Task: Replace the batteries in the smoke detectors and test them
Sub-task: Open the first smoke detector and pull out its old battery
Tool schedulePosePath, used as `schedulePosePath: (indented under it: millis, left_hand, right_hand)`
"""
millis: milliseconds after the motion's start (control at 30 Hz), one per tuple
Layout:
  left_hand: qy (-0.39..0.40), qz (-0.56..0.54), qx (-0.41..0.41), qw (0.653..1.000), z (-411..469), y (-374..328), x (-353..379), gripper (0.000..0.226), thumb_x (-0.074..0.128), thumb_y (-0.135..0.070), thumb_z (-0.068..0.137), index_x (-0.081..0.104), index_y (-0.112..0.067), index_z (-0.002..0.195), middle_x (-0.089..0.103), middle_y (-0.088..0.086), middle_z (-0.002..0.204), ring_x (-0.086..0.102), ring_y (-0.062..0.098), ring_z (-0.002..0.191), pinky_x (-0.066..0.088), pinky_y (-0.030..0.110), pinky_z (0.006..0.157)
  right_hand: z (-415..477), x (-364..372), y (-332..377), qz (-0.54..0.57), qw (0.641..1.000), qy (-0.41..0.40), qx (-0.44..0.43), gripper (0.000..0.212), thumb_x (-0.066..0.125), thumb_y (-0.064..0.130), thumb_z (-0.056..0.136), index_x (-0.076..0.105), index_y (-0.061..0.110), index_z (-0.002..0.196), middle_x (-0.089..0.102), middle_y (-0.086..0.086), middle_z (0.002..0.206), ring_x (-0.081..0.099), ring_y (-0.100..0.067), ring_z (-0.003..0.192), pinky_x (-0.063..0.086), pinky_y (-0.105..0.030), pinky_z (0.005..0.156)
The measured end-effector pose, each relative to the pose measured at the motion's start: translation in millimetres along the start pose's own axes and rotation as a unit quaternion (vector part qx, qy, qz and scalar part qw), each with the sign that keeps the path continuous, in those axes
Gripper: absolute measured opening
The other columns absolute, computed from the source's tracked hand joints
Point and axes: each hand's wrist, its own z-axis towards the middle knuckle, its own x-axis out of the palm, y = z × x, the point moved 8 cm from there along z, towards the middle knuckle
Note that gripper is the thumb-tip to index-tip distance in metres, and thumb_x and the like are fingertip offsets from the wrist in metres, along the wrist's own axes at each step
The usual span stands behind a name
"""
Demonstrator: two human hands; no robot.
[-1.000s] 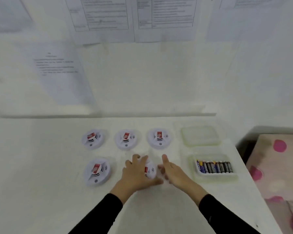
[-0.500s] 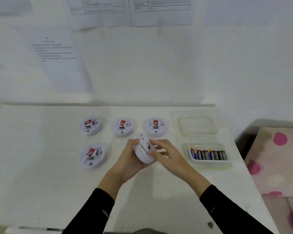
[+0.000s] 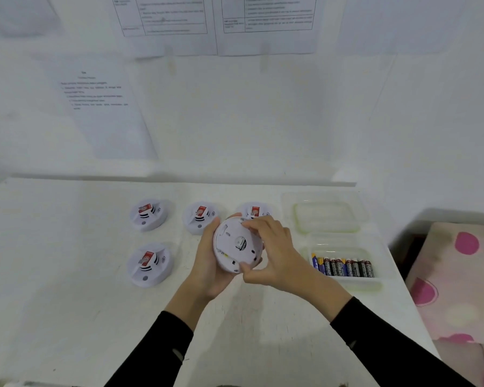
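Now your left hand [image 3: 207, 263] cups the smoke detector [image 3: 236, 244] just above the counter [image 3: 67, 275], back face toward you, fingers wrapped round its edge. Your right hand [image 3: 277, 255] pinches the rim, probably to twist the cover loose. Batteries [image 3: 344, 268] wait in the tray [image 3: 347, 284] at right.

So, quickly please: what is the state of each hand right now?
Left hand: holds the lifted smoke detector, fingers curled round its edge.
Right hand: pinches the same detector's rim between fingers and thumb.
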Motion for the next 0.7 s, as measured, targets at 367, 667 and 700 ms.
schedulePosePath:
  millis: [367,667,700]
  left_hand:
    - [-0.017,-0.032,-0.019,0.999,8.3,6.0,-10.1,0.057,0.034,-0.05,0.101,0.055,-0.01,0.135,0.056,0.019,0.138,0.054,0.037,0.127,0.049,0.051,0.101]
    - [-0.055,-0.127,0.073,0.988,6.5,-35.5,-49.8,0.062,0.037,-0.053,0.097,0.055,-0.008,0.136,0.051,0.018,0.144,0.048,0.045,0.13,0.041,0.057,0.104]
    - [-0.053,-0.122,0.07,0.989,5.9,-37.2,-48.1,0.059,0.036,-0.053,0.098,0.059,-0.009,0.131,0.05,0.017,0.145,0.047,0.045,0.132,0.041,0.057,0.105]
  right_hand:
    - [11.8,-16.0,0.2,0.063,0.998,0.0,-0.02,0.069,0.073,0.022,0.065,0.042,0.014,0.126,0.037,0.007,0.116,0.036,-0.005,0.105,0.032,-0.018,0.095]
    - [-19.3,32.1,-58.4,0.042,0.982,0.126,0.131,0.07,0.07,0.019,0.078,0.038,0.014,0.14,0.038,0.005,0.123,0.046,-0.008,0.108,0.041,-0.013,0.09]
    - [-23.7,42.0,-61.0,0.033,0.979,0.147,0.137,0.072,0.069,0.02,0.078,0.036,0.015,0.142,0.038,0.004,0.126,0.045,-0.01,0.111,0.043,-0.019,0.093]
